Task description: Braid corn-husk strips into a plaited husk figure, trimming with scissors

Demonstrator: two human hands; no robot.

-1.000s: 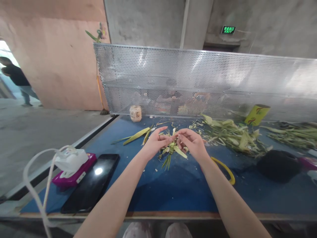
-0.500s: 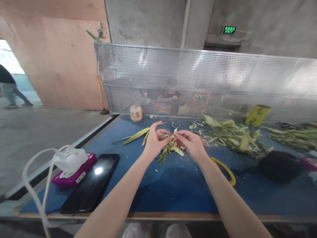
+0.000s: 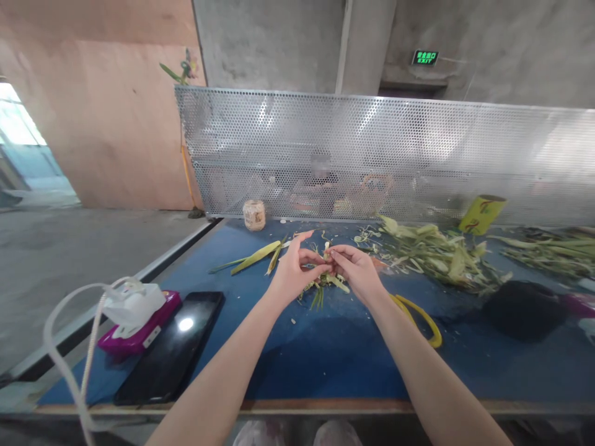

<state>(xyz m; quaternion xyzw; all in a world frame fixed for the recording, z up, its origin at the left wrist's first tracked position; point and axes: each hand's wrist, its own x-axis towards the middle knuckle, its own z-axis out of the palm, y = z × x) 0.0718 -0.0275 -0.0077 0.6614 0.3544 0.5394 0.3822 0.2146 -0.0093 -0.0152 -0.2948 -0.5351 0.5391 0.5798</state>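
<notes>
Over the middle of the blue tabletop, my left hand (image 3: 295, 266) and my right hand (image 3: 356, 266) meet fingertip to fingertip. Between them is a small bundle of pale green plant strips (image 3: 326, 246), partly hidden by the fingers. My left thumb and fingers close on its left side while the index finger points up. On its right side my right thumb and index finger pinch it. Below the fingertips lie green plant scraps (image 3: 318, 298). Left of my left hand rests a long yellow-green leaf (image 3: 256, 257).
A heap of husk-like leaves (image 3: 441, 251) covers the right, with a yellow can (image 3: 482, 214) behind. A yellow loop (image 3: 430, 328) lies by my right forearm. A phone (image 3: 174, 347) and purple power strip (image 3: 137, 331) are left. A jar (image 3: 254, 215) stands near the perforated metal screen (image 3: 279, 142).
My left hand has shifted slightly right, its index finger now more raised. My right hand keeps its pinch. The walking person at far left has left the view.
</notes>
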